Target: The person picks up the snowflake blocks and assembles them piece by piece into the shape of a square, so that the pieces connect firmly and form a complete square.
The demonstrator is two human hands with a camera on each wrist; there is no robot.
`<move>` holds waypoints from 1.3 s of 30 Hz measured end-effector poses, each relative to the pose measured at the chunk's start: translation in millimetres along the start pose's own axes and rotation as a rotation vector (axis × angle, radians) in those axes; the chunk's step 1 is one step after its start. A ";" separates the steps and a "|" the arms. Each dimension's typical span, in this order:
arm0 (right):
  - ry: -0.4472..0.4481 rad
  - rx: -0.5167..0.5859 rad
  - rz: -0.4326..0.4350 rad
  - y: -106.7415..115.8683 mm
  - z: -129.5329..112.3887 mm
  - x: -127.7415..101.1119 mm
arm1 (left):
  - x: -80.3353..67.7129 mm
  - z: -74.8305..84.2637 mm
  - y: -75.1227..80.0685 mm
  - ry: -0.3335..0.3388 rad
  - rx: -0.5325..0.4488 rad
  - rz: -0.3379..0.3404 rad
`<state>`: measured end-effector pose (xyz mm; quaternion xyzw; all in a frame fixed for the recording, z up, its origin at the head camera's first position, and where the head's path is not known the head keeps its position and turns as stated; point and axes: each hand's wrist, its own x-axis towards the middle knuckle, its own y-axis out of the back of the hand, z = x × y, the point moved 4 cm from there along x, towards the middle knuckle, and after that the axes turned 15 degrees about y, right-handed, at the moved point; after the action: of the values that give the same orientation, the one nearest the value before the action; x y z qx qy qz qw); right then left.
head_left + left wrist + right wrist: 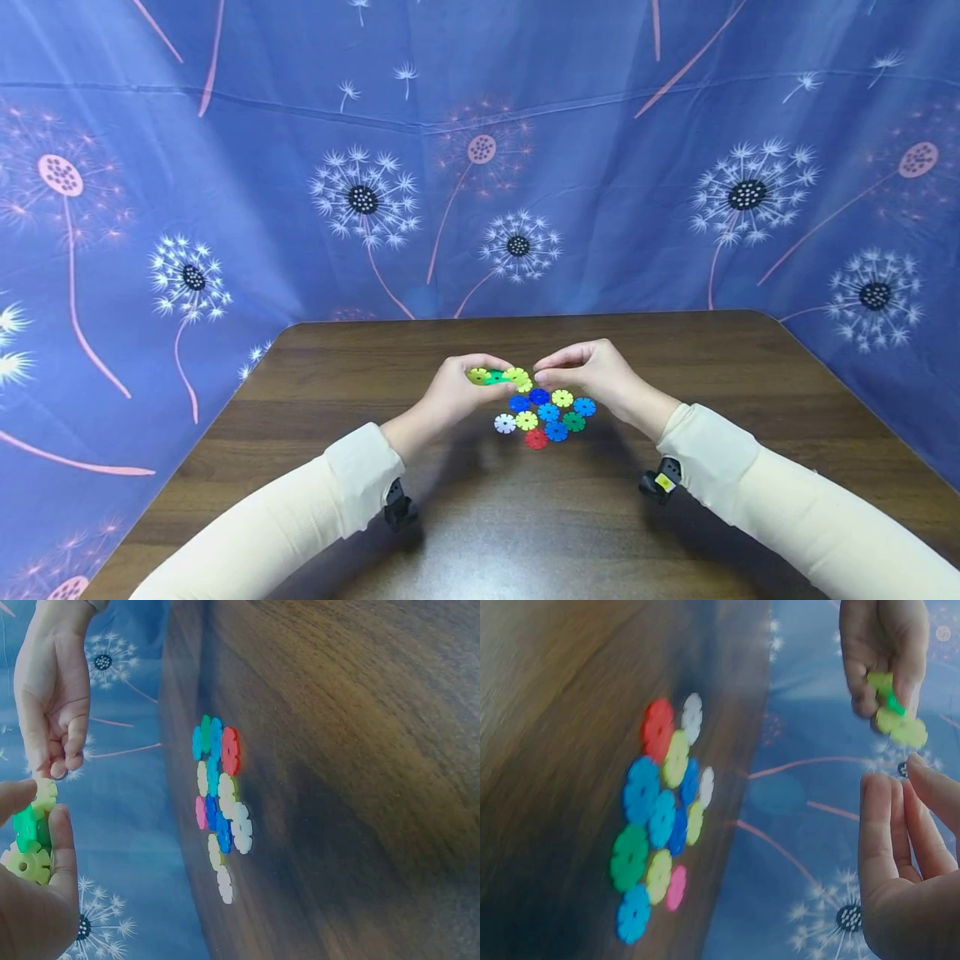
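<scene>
Blue dandelion-print backdrop cloth (480,125) is hung behind and around a dark wood-grain tabletop (525,517).

On the tabletop, a loose cluster of snowflake discs (546,414) is laid flat, mostly touching or overlapping: blue, green, yellow-green, white and red ones, with a pink one seen from the wrist views.

Left hand (450,393) is raised above the tabletop, fingers and thumb curled, pinching a small joined chain of discs (501,377), yellow-green and green, just behind the cluster.

Right hand (592,375) is held just beside the chain's free end, fingertips gathered together near the end disc. In the right wrist view nothing is seen in it; whether the end disc is touched cannot be told for sure.

Judged step: the chain is being worked on. To do it well, the chain should be gripped firmly near its free end, slots lined up at right angles, and the push given straight, not twisted, so joined discs are not popped apart.
</scene>
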<state>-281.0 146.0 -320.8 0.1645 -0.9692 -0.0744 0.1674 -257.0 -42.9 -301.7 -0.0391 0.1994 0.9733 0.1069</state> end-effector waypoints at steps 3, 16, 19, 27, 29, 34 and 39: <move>-0.003 -0.009 0.011 6.1 5.0 0.0 | 0.4 -2.8 0.1 0.010 -0.016 0.001; -0.047 -0.285 0.025 32.1 24.6 1.5 | 22.6 -26.0 -2.9 -0.012 -0.051 0.037; -0.061 -0.291 0.021 37.8 30.0 2.2 | 22.4 -26.9 -4.1 -0.023 -0.020 0.032; -0.107 -0.256 -0.013 47.0 45.2 2.1 | 22.8 -29.7 -3.8 -0.009 -0.001 0.033; -0.115 -0.277 -0.029 48.6 49.3 1.5 | 23.4 -30.1 -2.8 -0.003 -0.009 0.031; -0.137 -0.342 -0.054 53.5 60.4 1.0 | 24.5 -30.4 -0.6 0.008 -0.013 0.044; -0.144 -0.357 -0.065 58.3 69.0 2.2 | 24.7 -31.4 0.2 0.010 -0.013 0.048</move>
<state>-324.2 205.9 -372.9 0.1576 -0.9443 -0.2620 0.1215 -280.1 -50.8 -333.4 -0.0397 0.1943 0.9767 0.0824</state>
